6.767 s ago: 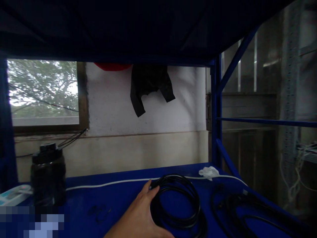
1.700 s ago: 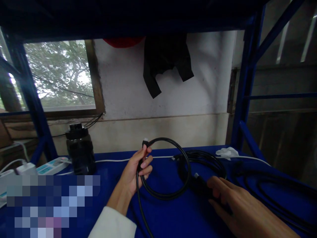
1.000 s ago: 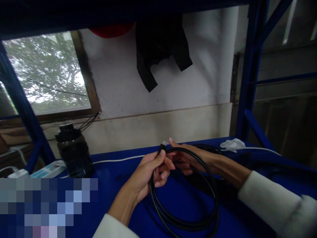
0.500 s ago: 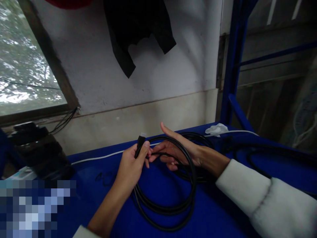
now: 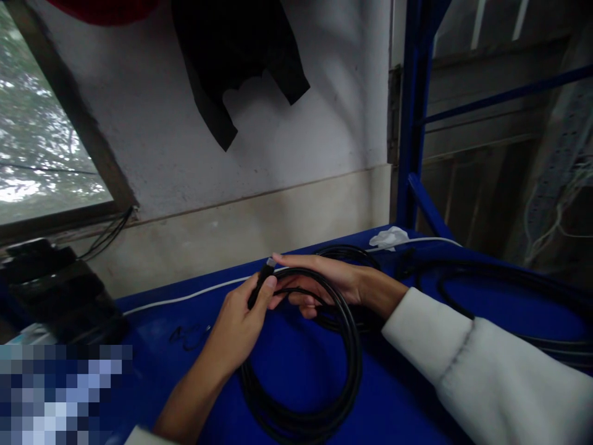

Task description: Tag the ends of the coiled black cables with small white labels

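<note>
Right hand (image 5: 337, 275): thumb dropped by plug (image 5: 270, 264); fingers curled (can't tell grip)
Left hand (image 5: 237, 320), lower middle: pinching black cable (image 5: 353, 353)
Cable feel: likely springy; hold bunched loops

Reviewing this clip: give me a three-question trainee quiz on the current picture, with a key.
1. True or false: the left grip holds the coiled black cable near its plug.
2. The white cable lies: A) nearer the camera than the left grip; B) beyond it; C) wrapped around it.
3. Fill in: the dark bottle is near the picture's ___ edge.
Key: 1 true; 2 B; 3 left.
</note>
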Motion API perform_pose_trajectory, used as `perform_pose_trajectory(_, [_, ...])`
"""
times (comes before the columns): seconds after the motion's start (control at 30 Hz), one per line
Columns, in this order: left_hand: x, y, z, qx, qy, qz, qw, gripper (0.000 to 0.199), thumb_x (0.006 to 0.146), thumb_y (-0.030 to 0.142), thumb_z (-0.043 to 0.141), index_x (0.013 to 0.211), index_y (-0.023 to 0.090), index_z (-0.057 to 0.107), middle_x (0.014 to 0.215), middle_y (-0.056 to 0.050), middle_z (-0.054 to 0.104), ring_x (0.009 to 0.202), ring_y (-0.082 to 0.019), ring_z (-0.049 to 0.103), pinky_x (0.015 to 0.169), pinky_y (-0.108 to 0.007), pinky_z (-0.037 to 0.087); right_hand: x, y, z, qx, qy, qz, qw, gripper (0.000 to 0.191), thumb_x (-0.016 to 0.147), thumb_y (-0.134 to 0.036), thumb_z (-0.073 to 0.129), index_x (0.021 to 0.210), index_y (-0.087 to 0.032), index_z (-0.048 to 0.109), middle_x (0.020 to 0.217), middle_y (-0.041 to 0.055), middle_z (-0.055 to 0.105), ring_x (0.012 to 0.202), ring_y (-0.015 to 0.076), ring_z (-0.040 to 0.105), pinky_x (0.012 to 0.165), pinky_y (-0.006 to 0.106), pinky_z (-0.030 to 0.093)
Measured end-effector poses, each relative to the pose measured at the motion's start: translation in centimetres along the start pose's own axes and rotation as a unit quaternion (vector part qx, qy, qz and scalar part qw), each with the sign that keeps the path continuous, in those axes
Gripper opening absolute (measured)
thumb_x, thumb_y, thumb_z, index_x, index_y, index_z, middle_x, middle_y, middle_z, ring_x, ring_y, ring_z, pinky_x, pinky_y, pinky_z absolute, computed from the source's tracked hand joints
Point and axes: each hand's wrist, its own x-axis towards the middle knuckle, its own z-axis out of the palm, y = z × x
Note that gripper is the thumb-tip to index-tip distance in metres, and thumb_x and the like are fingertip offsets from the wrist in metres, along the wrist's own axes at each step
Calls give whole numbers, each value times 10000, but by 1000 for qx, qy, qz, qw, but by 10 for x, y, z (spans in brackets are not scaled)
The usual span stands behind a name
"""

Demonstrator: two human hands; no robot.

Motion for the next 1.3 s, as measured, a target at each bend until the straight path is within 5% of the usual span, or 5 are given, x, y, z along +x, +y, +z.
perform_pose_trajectory(0.17, [-3, 1, 2, 43, -30, 4, 999, 313, 1069, 447, 535, 1150, 251, 765, 971, -41, 789, 889, -261, 711, 801, -305, 479, 4, 4, -1, -51, 18, -14, 998, 430, 966, -522, 717, 1005, -94, 737, 953, 107, 733, 552, 90, 509, 492, 191, 498])
perform_pose_trajectory(0.33, [-3, 6, 2, 40, -46, 11, 998, 337, 1071, 443, 529, 1248, 263, 753, 1032, -40, 795, 929, -265, 722, 802, -303, 497, 4, 7, -2, -94, 42, -19, 994, 467, 933, -554, 750, 874, -92, 726, 604, 19, 643, 497, 113, 569, 486, 193, 504])
perform_pose_trajectory(0.63, [-1, 2, -8, 108, -10, -5, 994, 365, 1064, 470, 528, 946, 224, 771, 969, -39, 787, 945, -268, 708, 847, -314, 453, 1, -3, -1, -72, 131, -33, 988, 426, 1120, -261, 386, 983, -47, 728, 822, 142, 764, 654, 157, 717, 529, 188, 548])
perform_pose_trajectory(0.87, [0, -3, -14, 161, 58, -51, 984, 402, 1051, 506, 520, 838, 215, 697, 738, -10, 689, 718, -237, 642, 682, -301, 376, 10, -1, -4, 18, 209, -116, 971, 311, 1028, -185, 428, 900, -70, 686, 944, 199, 772, 811, 216, 771, 682, 249, 647])
perform_pose_trajectory(1.3, [-20, -8, -19, 128, 13, 20, 991, 276, 1080, 363, 485, 1165, 258, 726, 1070, -49, 744, 1006, -241, 693, 913, -370, 496, 0, -3, 5, -175, 105, -52, 978, 279, 901, -223, 474, 976, -111, 718, 908, 125, 782, 546, 165, 689, 471, 233, 548])
